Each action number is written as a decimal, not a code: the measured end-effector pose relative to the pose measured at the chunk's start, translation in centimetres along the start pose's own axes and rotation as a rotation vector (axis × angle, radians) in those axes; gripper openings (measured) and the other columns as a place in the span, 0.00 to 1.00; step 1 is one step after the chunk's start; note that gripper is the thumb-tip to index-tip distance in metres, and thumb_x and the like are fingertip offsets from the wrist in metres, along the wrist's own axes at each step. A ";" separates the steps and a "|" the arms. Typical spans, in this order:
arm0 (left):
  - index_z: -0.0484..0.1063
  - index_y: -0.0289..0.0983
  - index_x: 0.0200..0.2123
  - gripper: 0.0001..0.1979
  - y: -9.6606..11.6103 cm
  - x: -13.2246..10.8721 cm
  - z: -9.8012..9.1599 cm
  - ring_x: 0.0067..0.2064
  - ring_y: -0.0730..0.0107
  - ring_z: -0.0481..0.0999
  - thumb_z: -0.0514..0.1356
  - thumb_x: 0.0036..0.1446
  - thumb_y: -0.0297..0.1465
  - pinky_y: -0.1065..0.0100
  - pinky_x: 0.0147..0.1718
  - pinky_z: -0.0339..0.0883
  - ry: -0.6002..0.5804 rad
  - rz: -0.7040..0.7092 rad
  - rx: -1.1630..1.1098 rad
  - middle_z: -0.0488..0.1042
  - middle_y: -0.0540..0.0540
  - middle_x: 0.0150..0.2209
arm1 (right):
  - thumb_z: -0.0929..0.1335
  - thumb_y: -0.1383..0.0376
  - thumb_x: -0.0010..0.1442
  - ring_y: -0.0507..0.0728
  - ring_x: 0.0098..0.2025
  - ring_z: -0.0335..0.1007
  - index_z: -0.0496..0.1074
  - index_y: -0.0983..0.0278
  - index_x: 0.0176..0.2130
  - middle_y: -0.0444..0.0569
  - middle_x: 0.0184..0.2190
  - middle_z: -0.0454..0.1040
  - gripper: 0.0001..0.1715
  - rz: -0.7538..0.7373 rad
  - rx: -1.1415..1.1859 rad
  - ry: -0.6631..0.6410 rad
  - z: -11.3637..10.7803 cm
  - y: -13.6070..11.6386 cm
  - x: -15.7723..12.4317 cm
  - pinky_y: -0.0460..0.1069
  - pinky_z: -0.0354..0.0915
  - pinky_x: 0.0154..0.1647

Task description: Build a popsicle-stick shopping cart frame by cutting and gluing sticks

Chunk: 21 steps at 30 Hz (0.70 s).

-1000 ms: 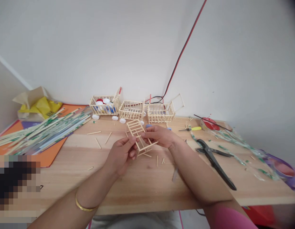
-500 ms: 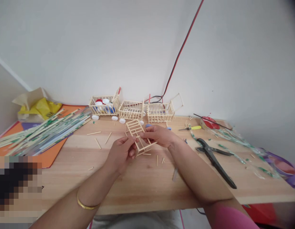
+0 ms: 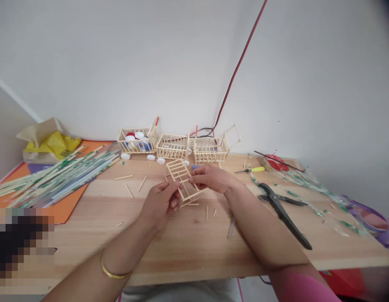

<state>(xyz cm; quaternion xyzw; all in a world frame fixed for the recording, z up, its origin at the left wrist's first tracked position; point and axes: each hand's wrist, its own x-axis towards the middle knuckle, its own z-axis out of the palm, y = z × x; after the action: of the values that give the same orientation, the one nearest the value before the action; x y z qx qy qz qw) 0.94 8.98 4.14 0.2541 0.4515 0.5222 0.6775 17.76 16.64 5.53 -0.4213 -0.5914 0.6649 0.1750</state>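
A small open frame of thin wooden sticks (image 3: pixel 178 170) is held tilted above the table, with slats across its far part. My left hand (image 3: pixel 163 200) pinches its near left side between thumb and fingers. On the opposite side, my right hand (image 3: pixel 210 178) grips the frame's right edge with thumb and forefinger. Beneath and around the frame lie short cut sticks (image 3: pixel 207 212). Just behind my hands stand a stick cart with white wheels (image 3: pixel 173 146), another stick cart (image 3: pixel 211 150) and a cart filled with bottle caps (image 3: pixel 137 141).
Wrapped sticks (image 3: pixel 68 174) lie on an orange sheet (image 3: pixel 73 201) at left, near a yellow packet (image 3: pixel 58 144). To the right are black-handled cutters (image 3: pixel 284 214), a yellow-handled tool (image 3: pixel 257 169), torn plastic wrappers (image 3: pixel 326 191) and purple tape rolls (image 3: pixel 381 222). A wall borders the table's back.
My right hand has shifted slightly right along the frame, its fingertips moving from the middle to the right edge. My left hand keeps its hold.
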 end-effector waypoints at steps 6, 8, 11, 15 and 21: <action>0.71 0.31 0.23 0.13 -0.2 0.1 -0.2 0.14 0.85 0.56 0.66 0.42 0.36 0.77 0.14 0.50 -0.005 -0.005 0.006 0.64 0.55 0.16 | 0.71 0.58 0.48 0.45 0.20 0.52 0.67 0.66 0.22 0.38 0.18 0.62 0.15 -0.005 0.005 -0.003 0.5 0.1 0.2 0.44 0.50 0.23; 0.71 0.31 0.23 0.13 -0.2 0.2 -0.3 0.14 0.85 0.56 0.66 0.43 0.36 0.77 0.14 0.50 -0.011 -0.003 0.010 0.64 0.55 0.16 | 0.71 0.57 0.49 0.46 0.21 0.53 0.66 0.65 0.24 0.38 0.19 0.61 0.15 -0.017 -0.030 -0.017 0.4 0.0 0.1 0.44 0.51 0.24; 0.71 0.31 0.24 0.12 -0.2 0.2 -0.3 0.14 0.85 0.56 0.65 0.44 0.36 0.77 0.14 0.50 -0.015 -0.006 0.005 0.64 0.55 0.16 | 0.70 0.55 0.49 0.47 0.24 0.56 0.66 0.64 0.27 0.40 0.23 0.63 0.16 -0.091 -0.194 0.135 0.3 -0.4 -0.5 0.44 0.52 0.26; 0.71 0.32 0.24 0.12 -0.2 0.2 -0.4 0.14 0.85 0.56 0.65 0.44 0.35 0.77 0.14 0.49 -0.024 -0.014 -0.007 0.64 0.55 0.17 | 0.70 0.57 0.52 0.49 0.26 0.57 0.68 0.63 0.31 0.42 0.24 0.64 0.13 -0.268 -0.480 0.419 0.5 -1.4 -1.7 0.45 0.53 0.27; 0.70 0.32 0.23 0.13 -0.2 0.1 -0.4 0.14 0.85 0.56 0.66 0.42 0.37 0.77 0.14 0.49 -0.035 -0.001 0.001 0.64 0.55 0.17 | 0.67 0.65 0.56 0.54 0.36 0.63 0.73 0.63 0.31 0.47 0.31 0.69 0.05 -0.483 -0.837 0.376 2.3 -2.1 -2.5 0.48 0.57 0.38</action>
<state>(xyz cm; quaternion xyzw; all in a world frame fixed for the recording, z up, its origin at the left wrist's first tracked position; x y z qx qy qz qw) 0.70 8.98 3.76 0.2634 0.4398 0.5172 0.6854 16.92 13.89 8.30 -0.4189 -0.8455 0.2251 0.2430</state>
